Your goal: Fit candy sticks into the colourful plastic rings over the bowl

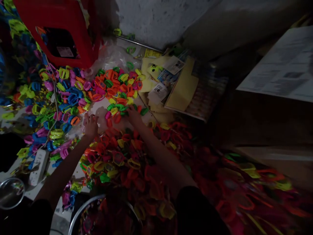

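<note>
While the light is dim, I can still make out the small plastic clips [73, 98]: glossy loop-shaped pieces in neon yellow, pink, blue, green and orange, spread in a thick, jumbled layer over the pale work surface [100, 106]. My left hand [91, 125] lies flat at the edge of that pile, fingers spread apart, touching the loose clips just beside it without gripping any. My right hand [133, 115] reaches a little farther, its fingertips down among a green and red cluster; whether it pinches a piece I cannot tell, as the fingers blur into the clips.

Between my forearms a heap of mostly red and orange clips [117, 153] rises toward me and spills off to the right, where it smears into blur. Behind the pile stands a red plastic stool [66, 19], smooth and hard, with a dark cutout in its side. To the right of my right hand lie flat yellow paper sheets [183, 88] and small printed cards [160, 89], overlapping. A white power strip [37, 166] lies by my left arm, its cord running up through the clips.

A round metal bowl [80, 215] sits close under me, with coloured clips inside. A smaller shiny bowl [11, 192] stands at far left; its contents are unclear.
</note>
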Motion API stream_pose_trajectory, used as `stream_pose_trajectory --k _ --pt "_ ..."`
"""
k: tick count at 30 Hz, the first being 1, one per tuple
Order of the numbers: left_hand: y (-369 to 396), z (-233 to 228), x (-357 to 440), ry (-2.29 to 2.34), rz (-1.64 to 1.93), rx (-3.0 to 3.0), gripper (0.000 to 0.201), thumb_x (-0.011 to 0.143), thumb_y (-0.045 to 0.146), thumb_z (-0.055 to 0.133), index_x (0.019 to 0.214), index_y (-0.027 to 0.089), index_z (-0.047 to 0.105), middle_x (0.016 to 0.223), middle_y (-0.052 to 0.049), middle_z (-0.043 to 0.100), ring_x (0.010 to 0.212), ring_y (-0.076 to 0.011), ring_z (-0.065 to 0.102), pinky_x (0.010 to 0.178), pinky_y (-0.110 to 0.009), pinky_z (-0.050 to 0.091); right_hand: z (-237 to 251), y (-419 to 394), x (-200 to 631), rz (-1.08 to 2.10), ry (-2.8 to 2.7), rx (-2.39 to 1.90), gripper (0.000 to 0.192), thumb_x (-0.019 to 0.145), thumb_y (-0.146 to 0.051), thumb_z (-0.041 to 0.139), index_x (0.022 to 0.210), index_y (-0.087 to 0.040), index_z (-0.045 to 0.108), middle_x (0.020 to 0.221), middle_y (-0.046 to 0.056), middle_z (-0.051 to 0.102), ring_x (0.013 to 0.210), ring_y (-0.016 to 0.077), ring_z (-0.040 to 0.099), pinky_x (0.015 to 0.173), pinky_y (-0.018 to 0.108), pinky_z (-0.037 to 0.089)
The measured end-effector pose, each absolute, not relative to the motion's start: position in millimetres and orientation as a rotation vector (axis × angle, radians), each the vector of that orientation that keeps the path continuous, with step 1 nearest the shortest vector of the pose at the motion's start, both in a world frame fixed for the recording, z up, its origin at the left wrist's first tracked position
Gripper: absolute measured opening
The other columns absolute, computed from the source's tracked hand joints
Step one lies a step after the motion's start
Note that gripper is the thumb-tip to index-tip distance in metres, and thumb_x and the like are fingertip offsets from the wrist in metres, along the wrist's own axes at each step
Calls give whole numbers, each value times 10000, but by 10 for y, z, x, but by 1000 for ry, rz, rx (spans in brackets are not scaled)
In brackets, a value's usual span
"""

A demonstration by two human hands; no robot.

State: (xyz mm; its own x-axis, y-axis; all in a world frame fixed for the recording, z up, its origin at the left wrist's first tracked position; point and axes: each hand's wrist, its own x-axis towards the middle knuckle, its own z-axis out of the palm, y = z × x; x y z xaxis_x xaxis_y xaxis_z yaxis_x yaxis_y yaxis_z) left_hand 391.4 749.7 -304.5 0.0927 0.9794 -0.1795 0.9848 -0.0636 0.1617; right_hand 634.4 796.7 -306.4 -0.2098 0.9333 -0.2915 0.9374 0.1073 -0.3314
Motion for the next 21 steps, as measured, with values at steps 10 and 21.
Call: stream_pose_trajectory --k 10,21 --pt "7580 -3247 4082 1448 379 2062 722 734 257 640 1401 232 364 1518 -127 193 1378 -308 239 1042 -458 374 -3091 7856 6879 -514 2380 2251 424 902 -268 493 1260 -43 479 1332 226 419 1287 304 333 1044 432 300" --pt "8015 -3279 4468 1597 23 2267 451 843 122 460 1273 250 504 1445 -112 328 1356 -293 235 999 -511 374 -3138 7470 6398 -1033 2407 1599 333 873 -278 551 1166 -127 596 1190 141 578 1066 211 540 905 298 400"
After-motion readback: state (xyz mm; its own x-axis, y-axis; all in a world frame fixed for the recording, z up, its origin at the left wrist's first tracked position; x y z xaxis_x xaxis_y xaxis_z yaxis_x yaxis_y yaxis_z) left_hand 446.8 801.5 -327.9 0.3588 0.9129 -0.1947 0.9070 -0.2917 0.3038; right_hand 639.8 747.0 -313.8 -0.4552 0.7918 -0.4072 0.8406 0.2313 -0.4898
